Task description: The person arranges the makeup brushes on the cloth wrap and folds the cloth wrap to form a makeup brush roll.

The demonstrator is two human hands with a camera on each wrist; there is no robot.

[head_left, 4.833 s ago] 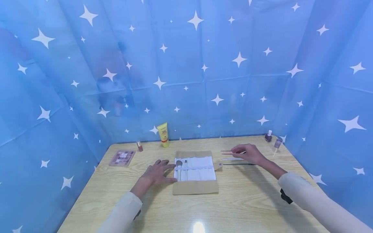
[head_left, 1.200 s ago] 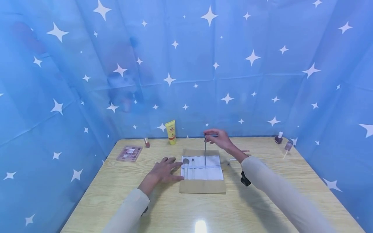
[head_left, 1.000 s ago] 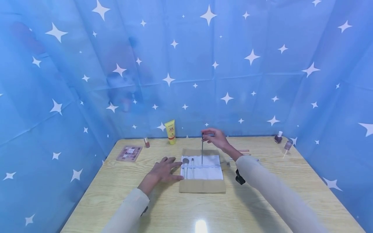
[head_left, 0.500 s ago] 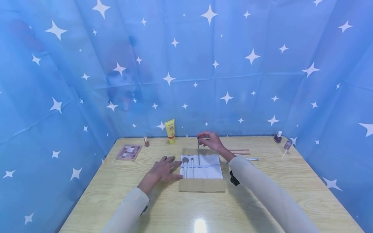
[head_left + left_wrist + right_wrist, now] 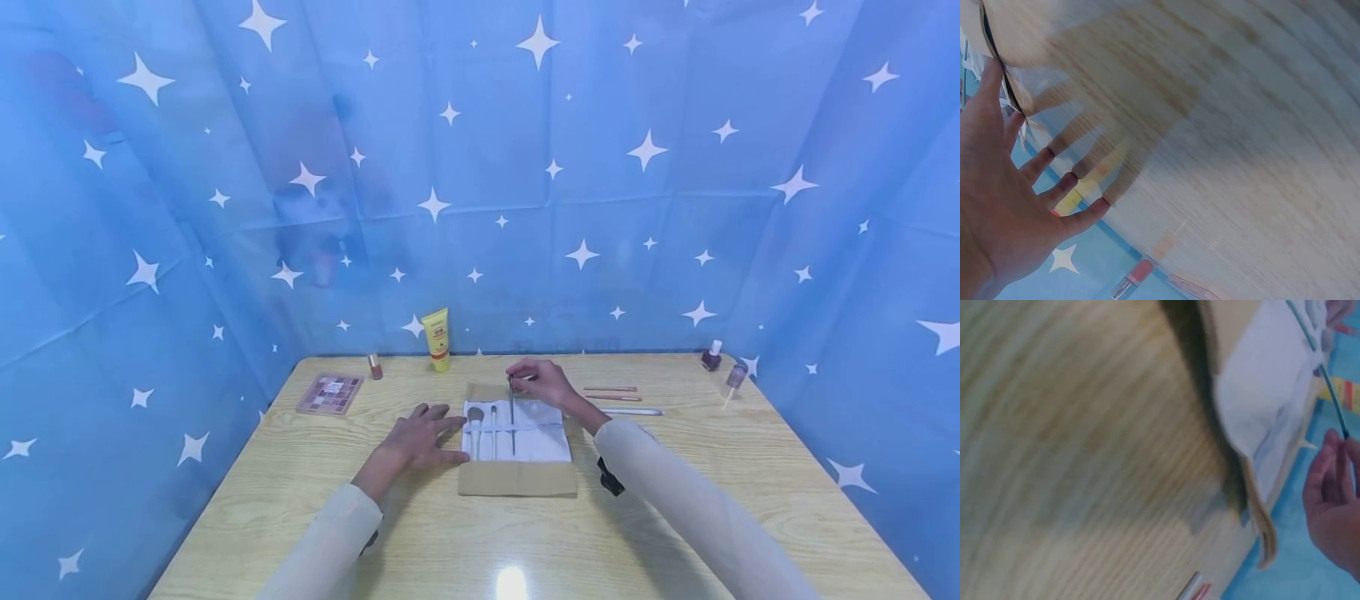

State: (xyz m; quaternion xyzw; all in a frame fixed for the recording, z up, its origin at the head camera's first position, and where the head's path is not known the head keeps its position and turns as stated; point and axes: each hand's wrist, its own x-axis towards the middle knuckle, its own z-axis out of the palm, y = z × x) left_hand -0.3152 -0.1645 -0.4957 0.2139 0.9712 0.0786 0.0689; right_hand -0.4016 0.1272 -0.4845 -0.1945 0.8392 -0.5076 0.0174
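The right hand point(image 5: 543, 382) pinches the stick point(image 5: 513, 417) by its far end; it runs lengthwise from those fingers down the roll point(image 5: 517, 479), under the strap point(image 5: 544, 427); the left hand point(image 5: 414, 440), fingers spread, touches the roll's left edge.

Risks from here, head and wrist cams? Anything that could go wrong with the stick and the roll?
1. The right hand pinches the thin dark stick near its upper end only, so it might tilt or slip.
2. The stick passes under the strap; pushing further could drag or bunch the cloth.
3. The left hand is at the left edge of the roll only, so the right side may shift.
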